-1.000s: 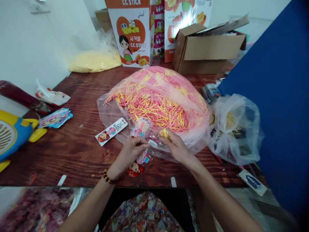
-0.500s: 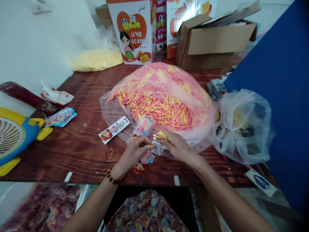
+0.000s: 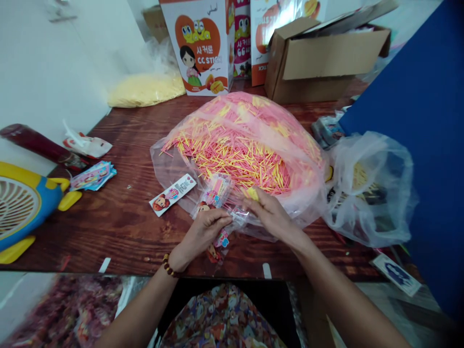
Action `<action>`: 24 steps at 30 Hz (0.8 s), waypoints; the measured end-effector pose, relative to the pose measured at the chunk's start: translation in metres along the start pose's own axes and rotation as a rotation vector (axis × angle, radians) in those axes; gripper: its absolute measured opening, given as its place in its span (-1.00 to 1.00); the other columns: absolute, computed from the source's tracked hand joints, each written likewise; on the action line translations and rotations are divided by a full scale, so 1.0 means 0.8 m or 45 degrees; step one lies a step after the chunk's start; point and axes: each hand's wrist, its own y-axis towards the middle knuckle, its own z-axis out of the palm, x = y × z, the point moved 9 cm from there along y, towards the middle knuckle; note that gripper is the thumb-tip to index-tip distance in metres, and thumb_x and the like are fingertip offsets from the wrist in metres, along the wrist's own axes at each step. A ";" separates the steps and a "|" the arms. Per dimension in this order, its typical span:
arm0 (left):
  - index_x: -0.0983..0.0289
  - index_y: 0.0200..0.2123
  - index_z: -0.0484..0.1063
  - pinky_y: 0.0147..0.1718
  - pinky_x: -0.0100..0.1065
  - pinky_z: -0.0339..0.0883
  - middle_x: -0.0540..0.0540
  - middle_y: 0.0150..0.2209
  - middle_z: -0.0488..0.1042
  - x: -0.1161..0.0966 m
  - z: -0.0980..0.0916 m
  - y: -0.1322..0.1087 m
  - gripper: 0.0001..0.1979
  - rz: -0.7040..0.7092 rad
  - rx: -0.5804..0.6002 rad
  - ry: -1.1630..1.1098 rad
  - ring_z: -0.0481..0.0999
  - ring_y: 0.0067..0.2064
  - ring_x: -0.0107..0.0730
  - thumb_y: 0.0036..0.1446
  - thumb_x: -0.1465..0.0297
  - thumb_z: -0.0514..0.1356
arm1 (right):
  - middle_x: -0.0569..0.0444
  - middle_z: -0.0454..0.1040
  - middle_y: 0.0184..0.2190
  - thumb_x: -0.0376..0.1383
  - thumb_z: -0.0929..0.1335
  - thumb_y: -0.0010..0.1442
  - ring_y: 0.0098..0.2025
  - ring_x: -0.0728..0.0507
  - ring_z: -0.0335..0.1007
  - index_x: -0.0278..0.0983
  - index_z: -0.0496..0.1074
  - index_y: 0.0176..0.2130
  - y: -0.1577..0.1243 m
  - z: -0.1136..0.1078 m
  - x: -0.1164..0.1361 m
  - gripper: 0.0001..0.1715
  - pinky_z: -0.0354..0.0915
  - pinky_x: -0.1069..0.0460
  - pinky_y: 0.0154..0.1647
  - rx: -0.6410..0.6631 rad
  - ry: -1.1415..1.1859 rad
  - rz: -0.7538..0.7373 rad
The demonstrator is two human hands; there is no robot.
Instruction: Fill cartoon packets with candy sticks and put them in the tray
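Observation:
My left hand [image 3: 201, 232] is closed in a pinch on a small clear packet [image 3: 238, 216] with a printed front. The printed lower part of a packet [image 3: 222, 239], showing a red-haired cartoon figure, sticks out below my fingers. My right hand [image 3: 273, 215] is closed on a few thin yellow sticks [image 3: 252, 194], beside the packet's end. Behind both hands lies a large open plastic bag [image 3: 159, 157] heaped with pink and yellow sticks [image 3: 235, 162]. A packet with sticks inside [image 3: 216, 189] rests on its front edge. Left of that lies a printed card [image 3: 172, 195].
On the left are a blue and yellow fan [image 3: 32, 208], a stack of printed packets [image 3: 92, 175] and a tissue pack [image 3: 87, 145]. Printed boxes [image 3: 201, 48] and an open carton [image 3: 322, 58] stand behind. A clear bag [image 3: 369, 193] sits right, by a blue panel [image 3: 427, 159].
My right hand has moved slightly up and away from the packet's end with the yellow sticks. The packet in my left hand has tilted a little.

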 end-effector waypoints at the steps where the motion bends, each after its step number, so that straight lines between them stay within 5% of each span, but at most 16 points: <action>1: 0.27 -0.49 0.43 -0.44 -0.40 0.11 -0.02 -0.55 0.27 -0.006 0.000 0.000 -0.67 0.045 -0.008 0.017 0.21 -0.46 -0.45 0.23 0.20 0.16 | 0.12 0.47 -0.42 -0.14 0.28 0.29 -0.38 -0.09 0.41 -0.21 0.38 -0.29 0.000 -0.008 -0.001 -0.79 0.36 0.00 -0.25 -0.103 0.145 0.027; 5: 0.27 -0.50 0.41 -0.39 -0.41 0.15 -0.02 -0.52 0.30 -0.016 -0.001 0.000 -0.67 0.156 -0.057 0.055 0.23 -0.44 -0.45 0.27 0.23 0.13 | 0.14 0.44 -0.44 -0.15 0.25 0.28 -0.40 -0.09 0.43 -0.18 0.30 -0.19 -0.001 -0.026 0.008 -0.84 0.39 -0.04 -0.24 -0.433 0.649 -0.006; 11: 0.30 -0.47 0.40 -0.44 -0.45 0.11 -0.03 -0.51 0.28 -0.024 0.004 0.004 -0.69 0.245 -0.082 0.052 0.21 -0.46 -0.50 0.30 0.28 0.11 | 0.19 0.44 -0.46 -0.16 0.32 0.26 -0.34 -0.08 0.48 -0.17 0.32 -0.23 0.007 -0.008 0.039 -0.86 0.41 -0.05 -0.15 -0.492 0.998 -0.179; 19: 0.29 -0.44 0.43 -0.40 -0.45 0.18 -0.02 -0.50 0.36 -0.022 -0.006 0.004 -0.71 0.263 -0.193 0.035 0.28 -0.43 -0.48 0.29 0.26 0.13 | 0.20 0.51 -0.40 -0.16 0.31 0.31 -0.18 -0.10 0.54 -0.15 0.39 -0.22 0.004 0.021 0.007 -0.87 0.36 -0.07 0.04 -0.466 0.886 -0.056; 24: 0.30 -0.39 0.49 -0.37 -0.44 0.21 0.00 -0.48 0.42 -0.020 -0.012 0.009 -0.75 0.216 -0.193 -0.022 0.33 -0.42 -0.47 0.26 0.27 0.16 | 0.06 0.59 -0.10 -0.21 0.31 0.31 0.09 -0.14 0.44 -0.21 0.48 -0.20 0.005 0.031 0.013 -0.83 0.22 -0.08 0.23 -0.163 0.586 -0.019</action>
